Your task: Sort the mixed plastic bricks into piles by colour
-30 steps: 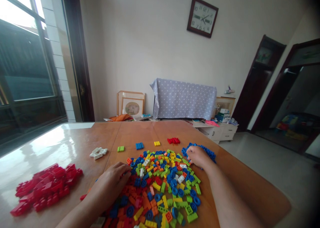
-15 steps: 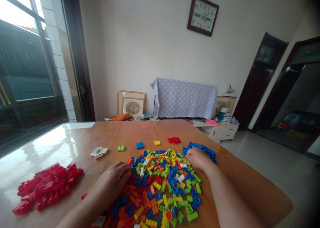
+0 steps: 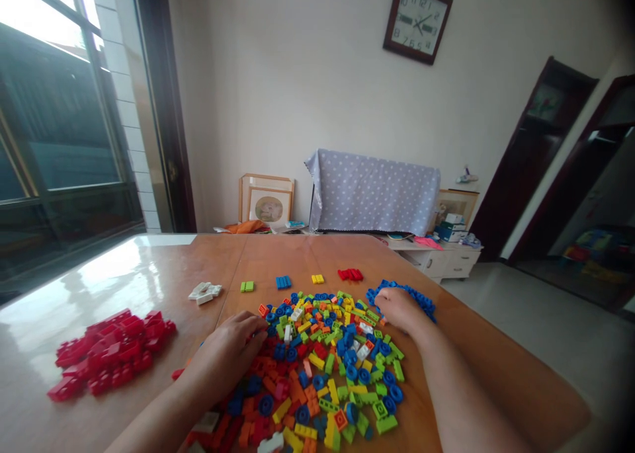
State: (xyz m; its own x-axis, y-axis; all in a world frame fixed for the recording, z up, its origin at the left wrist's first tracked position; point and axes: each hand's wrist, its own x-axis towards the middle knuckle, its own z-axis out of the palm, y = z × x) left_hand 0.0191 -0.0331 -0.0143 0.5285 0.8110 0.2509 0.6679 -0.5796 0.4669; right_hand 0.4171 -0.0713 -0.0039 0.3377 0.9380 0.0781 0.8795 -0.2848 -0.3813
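A large pile of mixed bricks (image 3: 317, 367) in green, yellow, orange, blue, red and white lies between my hands. My left hand (image 3: 231, 347) rests over the pile's left edge, fingers bent together; what lies under the fingertips is hidden. My right hand (image 3: 399, 307) is closed at the pile's upper right, beside a heap of blue bricks (image 3: 411, 296); its fingertips are too small to show any held piece. To the left lie a heap of red bricks (image 3: 114, 350) and a small group of white bricks (image 3: 204, 292).
Along the back of the wooden table (image 3: 278, 251) sit small green (image 3: 247, 286), blue (image 3: 283, 282), yellow (image 3: 317, 279) and red (image 3: 350, 275) groups. Beyond stand a cloth-covered object (image 3: 374, 192) and a white cabinet (image 3: 446, 262). The table's right edge slopes toward me.
The view has shifted slightly, so the table and its bricks appear a little further right. Both hands stay in nearly the same places relative to the pile.
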